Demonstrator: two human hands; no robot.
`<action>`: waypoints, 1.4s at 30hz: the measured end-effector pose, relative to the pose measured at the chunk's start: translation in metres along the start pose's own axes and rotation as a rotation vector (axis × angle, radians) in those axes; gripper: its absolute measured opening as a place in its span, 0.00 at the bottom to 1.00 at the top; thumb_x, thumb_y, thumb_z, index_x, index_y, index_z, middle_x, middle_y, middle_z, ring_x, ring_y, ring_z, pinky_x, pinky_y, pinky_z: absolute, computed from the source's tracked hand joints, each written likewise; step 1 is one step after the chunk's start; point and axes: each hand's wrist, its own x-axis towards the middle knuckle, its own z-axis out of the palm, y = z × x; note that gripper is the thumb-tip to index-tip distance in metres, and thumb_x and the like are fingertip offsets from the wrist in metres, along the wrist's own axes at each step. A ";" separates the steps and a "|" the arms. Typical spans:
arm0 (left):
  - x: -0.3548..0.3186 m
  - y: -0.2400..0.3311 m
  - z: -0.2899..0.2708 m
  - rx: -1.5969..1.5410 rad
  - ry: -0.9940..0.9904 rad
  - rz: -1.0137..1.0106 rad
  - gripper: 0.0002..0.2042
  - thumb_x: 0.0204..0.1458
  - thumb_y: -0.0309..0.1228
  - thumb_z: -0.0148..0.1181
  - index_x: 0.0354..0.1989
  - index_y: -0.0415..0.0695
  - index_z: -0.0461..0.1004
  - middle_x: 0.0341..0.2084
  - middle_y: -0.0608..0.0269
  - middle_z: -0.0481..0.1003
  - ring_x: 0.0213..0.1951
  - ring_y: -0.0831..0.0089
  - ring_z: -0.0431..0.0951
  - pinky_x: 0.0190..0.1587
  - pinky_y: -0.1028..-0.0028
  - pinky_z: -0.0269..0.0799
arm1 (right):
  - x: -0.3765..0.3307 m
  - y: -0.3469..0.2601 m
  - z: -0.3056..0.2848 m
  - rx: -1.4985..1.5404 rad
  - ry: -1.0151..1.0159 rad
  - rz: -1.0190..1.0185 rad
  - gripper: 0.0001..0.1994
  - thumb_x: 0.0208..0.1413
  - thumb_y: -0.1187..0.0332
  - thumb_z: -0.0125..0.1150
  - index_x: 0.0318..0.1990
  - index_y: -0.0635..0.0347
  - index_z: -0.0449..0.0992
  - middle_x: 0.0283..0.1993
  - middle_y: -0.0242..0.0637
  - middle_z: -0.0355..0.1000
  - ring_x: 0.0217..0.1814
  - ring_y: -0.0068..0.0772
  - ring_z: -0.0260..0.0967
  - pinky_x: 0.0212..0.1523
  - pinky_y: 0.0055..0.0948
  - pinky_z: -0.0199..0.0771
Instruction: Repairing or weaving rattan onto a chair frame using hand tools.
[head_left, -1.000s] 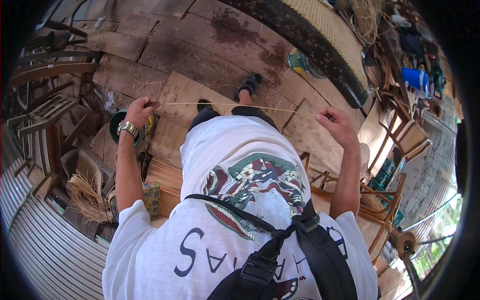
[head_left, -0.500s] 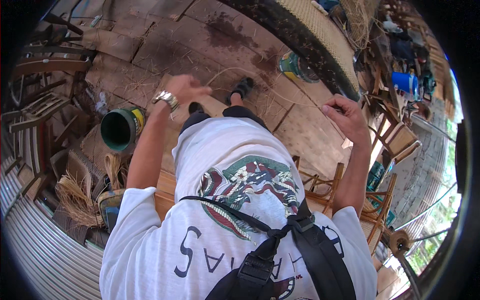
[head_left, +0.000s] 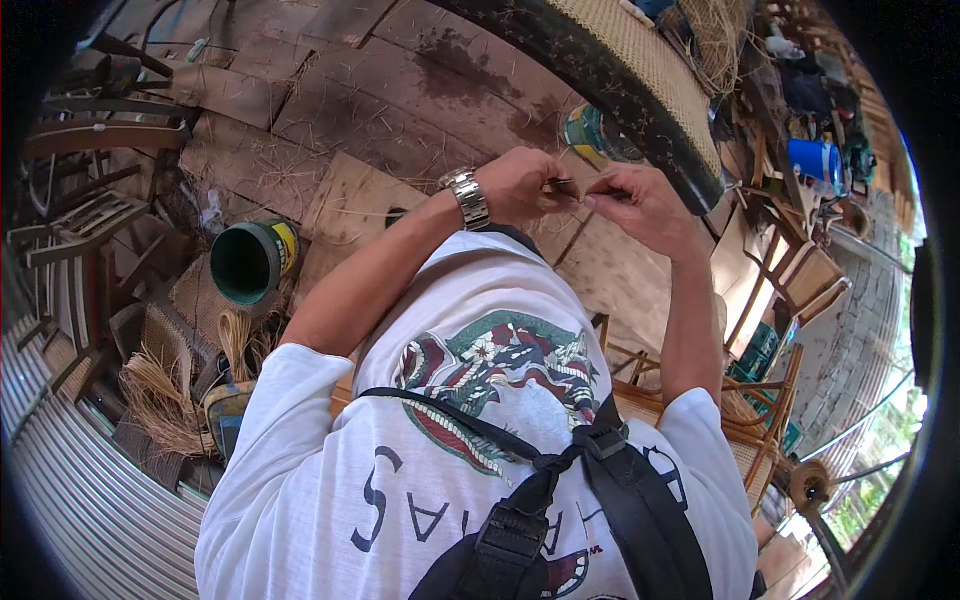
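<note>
Floored in brown boards (head_left: pixel 350 90) strewn with fibre scraps (head_left: pixel 275 175), with a woven panel (head_left: pixel 638 50) in a dark frame (head_left: pixel 585 70) out at 1 o'clock. Head view: brought together just past 1 o'clock, left hand (head_left: pixel 525 186) and right hand (head_left: pixel 645 208), fingertips all but touching; well apart a second ago, with a pale strand drawn taut across the gap, then bowed slack. Now too fine to make out, most likely at the meeting fingertips. Right grip pinched, thumb to finger, apparently on the strand; left grip curled, cannot tell whether pinching. Judged as a shift from spanning the strand to close fingerwork. Beyond: green bucket (head_left: pixel 284 248) near 9 o'clock, fibre bundle (head_left: pixel 165 395) around 8.
</note>
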 end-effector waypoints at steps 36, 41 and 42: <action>-0.040 -0.049 -0.072 -0.885 0.989 -0.286 0.07 0.53 0.26 0.65 0.38 0.41 0.75 0.31 0.64 0.80 0.27 0.83 0.74 0.27 0.83 0.67 | 0.004 -0.001 0.107 0.877 -0.029 0.303 0.11 0.67 0.63 0.52 0.38 0.61 0.75 0.20 0.18 0.56 0.21 0.09 0.48 0.22 0.15 0.46; -0.039 -0.058 -0.083 -0.768 1.126 -0.281 0.10 0.51 0.30 0.68 0.39 0.46 0.76 0.29 0.69 0.79 0.17 0.87 0.66 0.15 0.82 0.54 | 0.005 -0.003 0.105 0.886 -0.043 0.322 0.11 0.67 0.63 0.52 0.38 0.61 0.75 0.20 0.17 0.56 0.21 0.08 0.48 0.22 0.15 0.45; -0.039 -0.059 -0.085 -0.769 1.127 -0.281 0.10 0.51 0.30 0.68 0.39 0.46 0.76 0.29 0.69 0.79 0.17 0.87 0.66 0.15 0.82 0.54 | 0.007 -0.004 0.105 0.884 -0.039 0.297 0.11 0.67 0.63 0.52 0.38 0.61 0.75 0.20 0.17 0.56 0.21 0.08 0.48 0.22 0.15 0.45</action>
